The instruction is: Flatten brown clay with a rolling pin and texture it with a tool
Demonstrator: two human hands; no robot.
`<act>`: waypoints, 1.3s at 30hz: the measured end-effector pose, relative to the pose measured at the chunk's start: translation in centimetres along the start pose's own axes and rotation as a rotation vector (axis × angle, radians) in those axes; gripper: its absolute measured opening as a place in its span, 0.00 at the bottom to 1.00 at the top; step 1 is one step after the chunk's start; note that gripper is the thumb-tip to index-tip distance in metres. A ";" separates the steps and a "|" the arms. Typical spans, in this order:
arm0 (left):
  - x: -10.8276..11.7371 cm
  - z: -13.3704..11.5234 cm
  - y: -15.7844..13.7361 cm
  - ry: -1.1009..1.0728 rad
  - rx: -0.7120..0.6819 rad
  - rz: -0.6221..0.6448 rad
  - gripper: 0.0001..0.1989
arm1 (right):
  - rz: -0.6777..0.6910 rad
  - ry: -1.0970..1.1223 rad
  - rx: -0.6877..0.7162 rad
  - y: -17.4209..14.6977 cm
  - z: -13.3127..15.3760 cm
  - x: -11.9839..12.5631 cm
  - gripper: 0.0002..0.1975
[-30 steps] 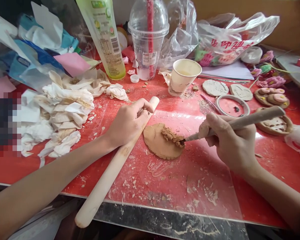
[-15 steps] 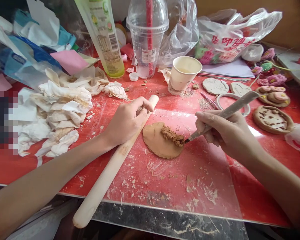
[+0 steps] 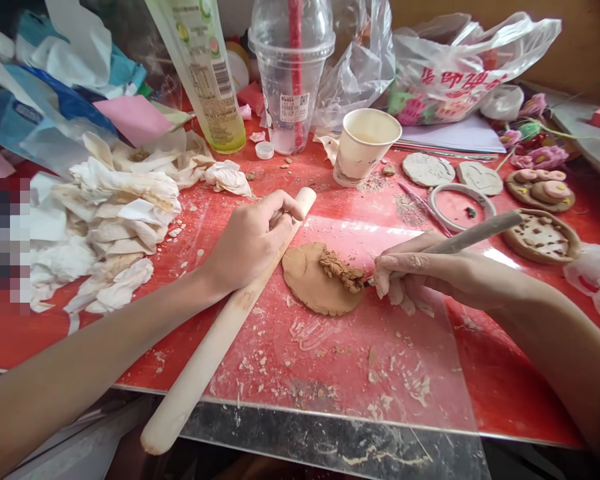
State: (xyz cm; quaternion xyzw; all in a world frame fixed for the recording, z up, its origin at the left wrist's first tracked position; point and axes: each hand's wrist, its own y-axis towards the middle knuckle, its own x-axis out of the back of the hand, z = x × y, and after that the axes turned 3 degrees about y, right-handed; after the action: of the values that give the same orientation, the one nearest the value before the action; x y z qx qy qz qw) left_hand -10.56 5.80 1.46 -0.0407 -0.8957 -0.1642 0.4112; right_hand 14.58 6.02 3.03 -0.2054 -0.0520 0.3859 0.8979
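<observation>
My left hand point(image 3: 257, 237) is closed on the upper end of a long wooden rolling pin point(image 3: 207, 357), which lies slantwise and juts past the table's front edge. Just right of the pin sits a flat oval slab of brown clay point(image 3: 315, 287) with a cracked rim. Rough, crumbly clay point(image 3: 340, 269) is heaped along its upper right side. A grey-handled clay tool point(image 3: 480, 233) is pinched in my right hand point(image 3: 425, 273), held like a pen. Its dark tip meets the right end of the crumbly clay, partly hidden by my fingertips.
Crumpled tissues point(image 3: 125, 200) pile up at the left. Behind the slab stand a paper cup point(image 3: 365, 150), a plastic cup point(image 3: 290, 80) and a green bottle point(image 3: 200, 80). A ring point(image 3: 433, 200) and several clay pieces, including a round one point(image 3: 543, 237), lie right. Clay crumbs dot the sheet.
My right hand has turned lower and flatter, its fingers closer to the slab, and the tool handle leans further over. My left hand stays on the rolling pin. The view has shifted slightly.
</observation>
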 end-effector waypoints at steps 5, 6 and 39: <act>-0.1 0.0 0.0 -0.011 -0.001 -0.006 0.08 | -0.059 0.070 -0.030 0.2 -0.1 -0.8 0.15; -0.1 0.0 0.0 -0.012 0.000 -0.004 0.08 | -0.077 0.086 -0.044 0.2 -0.1 -1.0 0.15; 0.1 -0.2 0.0 0.017 0.014 0.014 0.08 | -0.255 0.440 0.024 0.9 -0.1 -3.1 0.09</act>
State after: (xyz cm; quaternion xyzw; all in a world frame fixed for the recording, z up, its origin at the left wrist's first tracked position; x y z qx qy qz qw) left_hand -10.51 5.75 1.62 -0.0426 -0.8930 -0.1554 0.4203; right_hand 11.79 4.31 2.76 -0.2656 0.1237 0.2164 0.9313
